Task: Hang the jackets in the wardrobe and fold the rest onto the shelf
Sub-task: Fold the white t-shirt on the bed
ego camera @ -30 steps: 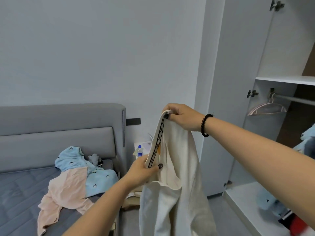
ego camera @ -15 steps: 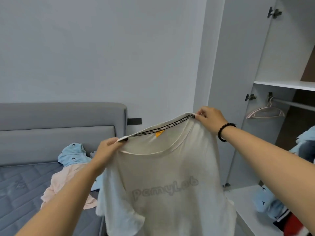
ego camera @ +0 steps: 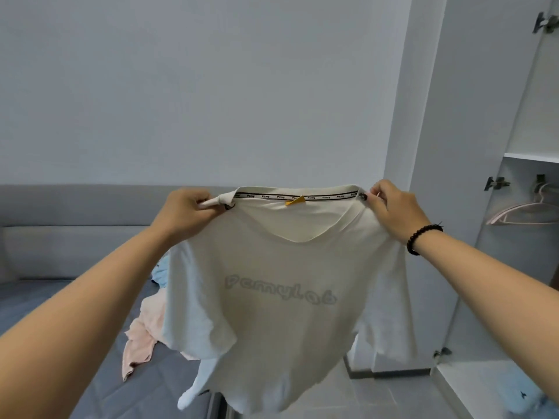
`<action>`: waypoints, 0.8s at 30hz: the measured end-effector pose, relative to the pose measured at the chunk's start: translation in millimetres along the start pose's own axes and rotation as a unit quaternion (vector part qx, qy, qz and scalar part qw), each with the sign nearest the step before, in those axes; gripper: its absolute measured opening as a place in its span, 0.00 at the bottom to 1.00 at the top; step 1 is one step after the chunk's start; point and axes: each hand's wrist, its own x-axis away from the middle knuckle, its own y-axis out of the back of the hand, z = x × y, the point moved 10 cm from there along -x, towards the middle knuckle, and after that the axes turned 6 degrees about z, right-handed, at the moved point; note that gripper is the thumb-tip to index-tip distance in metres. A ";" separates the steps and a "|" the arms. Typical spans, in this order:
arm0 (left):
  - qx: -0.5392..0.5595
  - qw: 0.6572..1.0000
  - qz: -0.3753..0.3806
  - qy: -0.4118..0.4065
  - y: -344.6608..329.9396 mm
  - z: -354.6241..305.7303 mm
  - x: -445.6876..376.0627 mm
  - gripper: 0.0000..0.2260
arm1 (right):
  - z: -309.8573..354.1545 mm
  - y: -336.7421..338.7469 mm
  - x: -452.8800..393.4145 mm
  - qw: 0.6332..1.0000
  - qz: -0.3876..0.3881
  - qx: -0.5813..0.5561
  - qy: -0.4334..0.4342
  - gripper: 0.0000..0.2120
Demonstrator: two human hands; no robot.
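The T-shirt (ego camera: 281, 285) hangs in mid-air at the centre, held at its shoulders – the left hand (ego camera: 184, 211) at one end of the collar, the right hand (ego camera: 390, 208) at the other. Behind it to the left lies the bed (ego camera: 39, 300), with a heap of clothes (ego camera: 145, 328) on the mattress and the headboard (ego camera: 69, 228) against the wall. To the right stands the open wardrobe (ego camera: 490, 267) – a hanger (ego camera: 523, 211) on its rail, below a shelf (ego camera: 532, 157).

Plain pale wall (ego camera: 211, 86), grey upholstered bed (ego camera: 60, 237), grey tiled floor (ego camera: 378, 397), soft even light
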 end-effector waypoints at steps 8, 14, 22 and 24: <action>-0.036 0.992 -0.117 -0.012 100.8 -4.7 24.1 0.23 | 76.0 7.5 -5.0 0.993 -0.047 -0.033 0.099 0.11; -0.069 0.980 -0.179 -0.057 143.8 0.7 52.4 0.25 | 114.0 -14.9 -3.3 0.984 -0.070 -0.084 0.144 0.10; -0.111 0.984 -0.137 -0.004 142.3 99.5 63.6 0.25 | 118.6 -146.8 -20.9 0.978 0.043 -0.149 0.140 0.10; -0.118 0.987 -0.103 0.037 134.3 143.4 58.7 0.25 | 115.8 -191.1 -30.8 0.977 0.081 -0.149 0.132 0.09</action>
